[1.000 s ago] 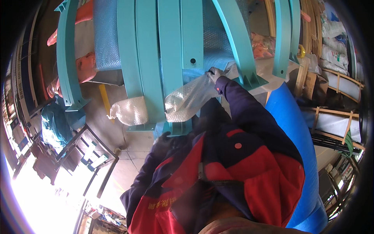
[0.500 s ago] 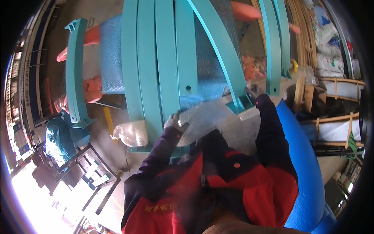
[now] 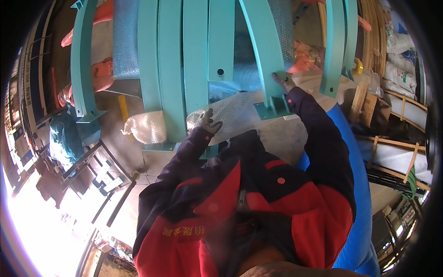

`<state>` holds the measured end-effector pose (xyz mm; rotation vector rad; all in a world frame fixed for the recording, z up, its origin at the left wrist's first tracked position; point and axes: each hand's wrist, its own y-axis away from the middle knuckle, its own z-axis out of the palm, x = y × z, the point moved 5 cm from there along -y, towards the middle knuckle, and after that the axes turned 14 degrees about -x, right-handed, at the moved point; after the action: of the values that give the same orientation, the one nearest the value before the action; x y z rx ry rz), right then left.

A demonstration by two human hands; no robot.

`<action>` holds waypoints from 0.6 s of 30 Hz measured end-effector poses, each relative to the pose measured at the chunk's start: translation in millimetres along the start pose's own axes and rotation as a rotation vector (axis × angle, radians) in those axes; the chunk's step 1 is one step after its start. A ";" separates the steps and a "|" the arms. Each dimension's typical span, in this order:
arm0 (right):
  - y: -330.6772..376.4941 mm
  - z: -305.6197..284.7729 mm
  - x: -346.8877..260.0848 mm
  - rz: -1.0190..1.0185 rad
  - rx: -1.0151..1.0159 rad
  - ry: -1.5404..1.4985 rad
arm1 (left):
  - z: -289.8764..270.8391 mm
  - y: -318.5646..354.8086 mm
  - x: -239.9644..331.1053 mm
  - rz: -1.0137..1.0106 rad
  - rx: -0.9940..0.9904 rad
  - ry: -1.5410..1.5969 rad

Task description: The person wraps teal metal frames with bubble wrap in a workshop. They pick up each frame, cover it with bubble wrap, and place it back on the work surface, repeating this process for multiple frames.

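My left hand (image 3: 210, 124), in a dark-tipped glove, lies with fingers apart on a sheet of clear bubble wrap (image 3: 240, 113). Under and beside it run several long teal metal beams (image 3: 196, 87) side by side. At the right, a slanted teal beam (image 3: 266, 55) ends in a flat base plate (image 3: 272, 110) that sits over the wrap. My right hand (image 3: 284, 83) grips this beam's right edge a little above the plate, with fingertips on its face; the thumb is hidden.
Another teal beam (image 3: 84, 64) stands apart at the left, and a pair of teal beams (image 3: 333, 51) at the right. Orange-wrapped supports (image 3: 99, 76) lie beneath. A rolled bubble-wrap bundle (image 3: 146, 128) rests near my left arm; a big blue wrapped object (image 3: 357, 198) is at my right.
My right hand has shifted from beside the base plate to higher on the slanted beam. That beam has moved slightly toward me relative to the others. My left hand's fingers have spread; the view has tilted.
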<state>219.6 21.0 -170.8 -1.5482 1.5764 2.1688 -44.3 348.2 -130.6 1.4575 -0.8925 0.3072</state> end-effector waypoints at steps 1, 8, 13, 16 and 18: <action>0.3 17.0 -7.6 -0.038 -0.027 -0.084 | 2.6 1.6 2.7 0.012 -0.024 -0.008; -18.1 128.1 -46.3 -0.313 -0.195 -0.482 | 7.2 8.5 23.6 0.132 -0.162 0.909; -78.7 161.4 -32.3 -0.231 -0.059 -0.410 | -30.7 0.8 -2.1 0.036 0.077 0.977; -104.0 163.4 -15.9 -0.156 0.018 -0.269 | -38.7 -3.6 -6.3 0.079 0.029 1.015; -105.6 163.0 -8.9 -0.102 0.061 -0.147 | -41.6 -3.0 -2.5 0.127 0.008 0.974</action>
<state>170.8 196.0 -240.1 -1.3849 1.4719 2.1069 -30.0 387.5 -129.2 1.0527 -0.1808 1.0073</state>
